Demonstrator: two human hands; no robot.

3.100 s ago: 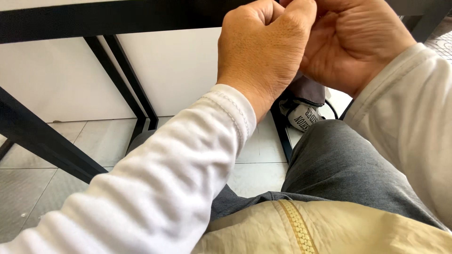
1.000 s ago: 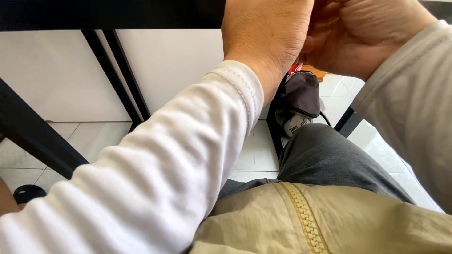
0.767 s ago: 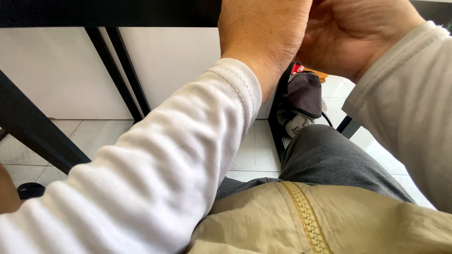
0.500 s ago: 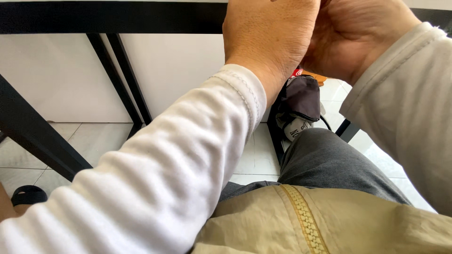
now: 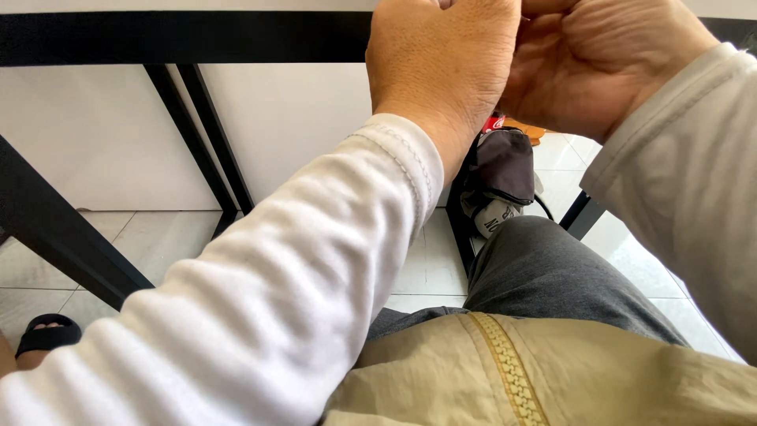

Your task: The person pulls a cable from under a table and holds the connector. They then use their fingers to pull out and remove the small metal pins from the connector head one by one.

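Note:
My left hand (image 5: pixel 441 67) is at the top of the view, fingers curled in so that only its back shows. My right hand (image 5: pixel 607 63) is right beside it and touches it, palm turned toward the left hand and cupped around it. Both hands are level with the black table edge (image 5: pixel 181 35). Whatever may lie between the fingers is hidden by the backs of the hands and cut off by the top of the frame. White sleeves cover both forearms.
Black table legs (image 5: pixel 205 134) slant down before a white wall. A dark bag (image 5: pixel 501 177) lies on the tiled floor past my grey-trousered knee (image 5: pixel 552 268). A beige zipped jacket (image 5: pixel 505 371) covers my lap. A black sandal (image 5: pixel 47 335) shows at bottom left.
Both hands have stayed pressed together and have risen a little toward the top of the view. The camera has shifted slightly; the sandal has come into view at the left.

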